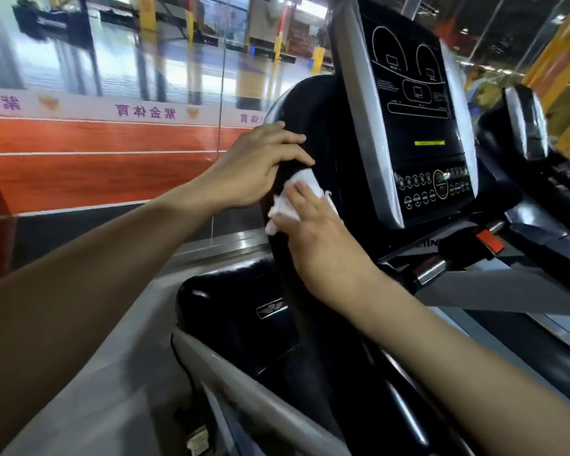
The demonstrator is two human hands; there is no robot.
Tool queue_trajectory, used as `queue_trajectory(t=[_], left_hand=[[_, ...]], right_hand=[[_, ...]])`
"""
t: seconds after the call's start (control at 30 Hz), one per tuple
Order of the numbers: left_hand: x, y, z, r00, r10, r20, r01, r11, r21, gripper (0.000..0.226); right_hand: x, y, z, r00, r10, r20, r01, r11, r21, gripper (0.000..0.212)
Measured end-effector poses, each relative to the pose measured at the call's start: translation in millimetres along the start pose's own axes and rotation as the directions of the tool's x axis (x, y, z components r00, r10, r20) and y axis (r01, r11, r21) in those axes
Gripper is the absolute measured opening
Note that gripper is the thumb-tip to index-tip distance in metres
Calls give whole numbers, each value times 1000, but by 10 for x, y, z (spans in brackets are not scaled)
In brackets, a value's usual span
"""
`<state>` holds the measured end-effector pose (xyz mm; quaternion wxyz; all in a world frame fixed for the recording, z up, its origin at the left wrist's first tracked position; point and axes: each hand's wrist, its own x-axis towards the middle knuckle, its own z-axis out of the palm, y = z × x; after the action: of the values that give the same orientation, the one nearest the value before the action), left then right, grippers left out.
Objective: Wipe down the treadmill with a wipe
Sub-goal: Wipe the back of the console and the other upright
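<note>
On the treadmill [313, 133], right hand [313, 238] over wipe [297, 195]

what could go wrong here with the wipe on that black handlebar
The right hand presses the small, bunched wipe on the curved black handlebar with flat fingers, so it may slip out. The left hand rests beside it and could get in the way. The console buttons sit close; a stray swipe might press one.

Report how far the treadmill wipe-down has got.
Done: nothing shows as finished. In hand: the right hand presses the white wipe on the black left handrail, the left hand resting just above. Left: likely the console panel and far handrail.
</note>
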<state>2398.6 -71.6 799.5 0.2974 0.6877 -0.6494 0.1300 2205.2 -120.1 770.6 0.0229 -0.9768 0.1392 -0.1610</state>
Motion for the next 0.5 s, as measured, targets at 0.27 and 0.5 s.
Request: queue_trajectory(t=[0.27, 0.5], left_hand=[[-16, -122, 52, 996, 92, -9, -93, 991, -95, 63], [-123, 72, 223, 925, 380, -32, -376, 922, 93, 43]], right_hand=[[-293, -241, 165, 990, 55, -131, -101, 918, -383, 58], [-1537, -607, 626, 990, 109, -90, -141, 831, -538, 44]])
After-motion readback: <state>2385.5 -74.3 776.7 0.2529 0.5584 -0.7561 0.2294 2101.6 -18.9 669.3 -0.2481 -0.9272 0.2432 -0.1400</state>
